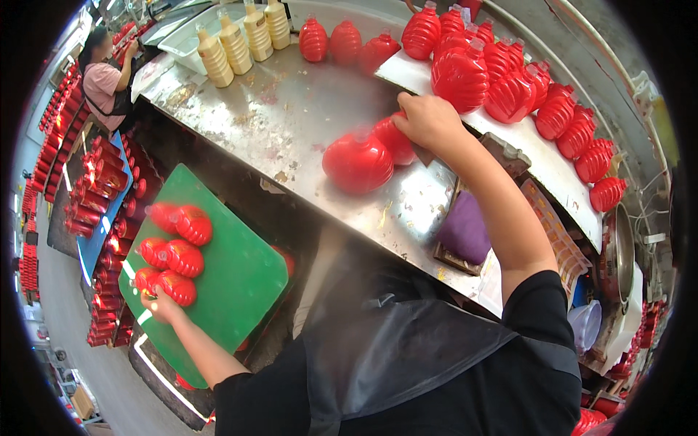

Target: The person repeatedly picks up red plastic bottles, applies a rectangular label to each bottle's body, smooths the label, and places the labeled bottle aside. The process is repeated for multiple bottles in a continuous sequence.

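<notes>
On the left, several glossy red ribbed bottles lie in pairs on a green board (240,291). My left hand (166,305) reaches to the nearest pair, its fingers closed around a red bottle (177,288). Over the metal worktop (276,131), my right hand (430,123) is closed at the edge of another red bottle (395,140), which it partly hides. Just in front of that stands a larger-looking round red bottle (358,162), slightly blurred. Below my right fingers shows a small brown piece (422,152) I cannot make out.
Several red bottles (459,76) crowd a white shelf (574,192) on the right. Cream bottles (215,57) stand by a white tub (182,45) at the back. A purple cloth (467,227) lies near my right arm. A person (105,80) works far left beside racks of red goods.
</notes>
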### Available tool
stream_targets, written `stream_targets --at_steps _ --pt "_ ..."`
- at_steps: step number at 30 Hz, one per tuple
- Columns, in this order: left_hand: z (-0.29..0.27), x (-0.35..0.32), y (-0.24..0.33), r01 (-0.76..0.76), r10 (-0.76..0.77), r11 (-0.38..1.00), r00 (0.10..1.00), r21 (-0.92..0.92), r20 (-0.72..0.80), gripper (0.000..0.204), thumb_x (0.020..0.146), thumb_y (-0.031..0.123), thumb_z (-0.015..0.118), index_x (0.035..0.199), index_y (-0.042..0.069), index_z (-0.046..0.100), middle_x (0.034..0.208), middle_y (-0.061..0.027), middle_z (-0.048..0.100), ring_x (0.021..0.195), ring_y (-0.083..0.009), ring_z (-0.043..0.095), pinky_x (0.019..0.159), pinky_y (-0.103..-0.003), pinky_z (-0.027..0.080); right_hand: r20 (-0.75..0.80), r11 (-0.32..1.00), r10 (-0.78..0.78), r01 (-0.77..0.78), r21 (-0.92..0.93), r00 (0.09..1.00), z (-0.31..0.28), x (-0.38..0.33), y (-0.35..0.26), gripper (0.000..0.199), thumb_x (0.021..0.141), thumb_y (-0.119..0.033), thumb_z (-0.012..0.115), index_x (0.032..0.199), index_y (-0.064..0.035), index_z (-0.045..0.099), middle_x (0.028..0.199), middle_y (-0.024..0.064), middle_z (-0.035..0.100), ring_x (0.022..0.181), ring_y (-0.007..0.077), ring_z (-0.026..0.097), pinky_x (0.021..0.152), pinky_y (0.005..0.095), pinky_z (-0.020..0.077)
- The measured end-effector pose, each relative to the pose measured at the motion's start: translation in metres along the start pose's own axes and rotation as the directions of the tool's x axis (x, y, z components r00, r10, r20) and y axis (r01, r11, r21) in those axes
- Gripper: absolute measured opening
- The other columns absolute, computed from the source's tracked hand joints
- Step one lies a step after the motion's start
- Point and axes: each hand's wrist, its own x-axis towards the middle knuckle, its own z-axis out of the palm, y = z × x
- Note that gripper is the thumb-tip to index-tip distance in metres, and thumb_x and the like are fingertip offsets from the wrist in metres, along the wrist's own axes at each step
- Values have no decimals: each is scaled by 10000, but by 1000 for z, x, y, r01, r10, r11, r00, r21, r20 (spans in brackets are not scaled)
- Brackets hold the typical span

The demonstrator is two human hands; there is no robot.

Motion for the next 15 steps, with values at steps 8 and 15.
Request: stream_targets --at_steps 8,15 --pt "15 -151 214 -100 452 740 807 -666 380 401 1027 122 658 1398 -2 573 1381 -110 618 1195 -188 598 1057 -351 481 -75 673 448 -281 685 891 -18 -150 117 300 1016 -304 601 985 -6 617 894 59 647 849 148 587 783 337 506" --pt "39 -303 344 -158 890 418 268 -895 369 765 904 272 804 1538 7 469 1558 -188 503 1466 -340 459 1226 -469 345 -152 198 912 -85 977 381 -141 -409 229 297 1053 -392 580 905 -142 642 639 -56 548 494 24 461 433 199 355"
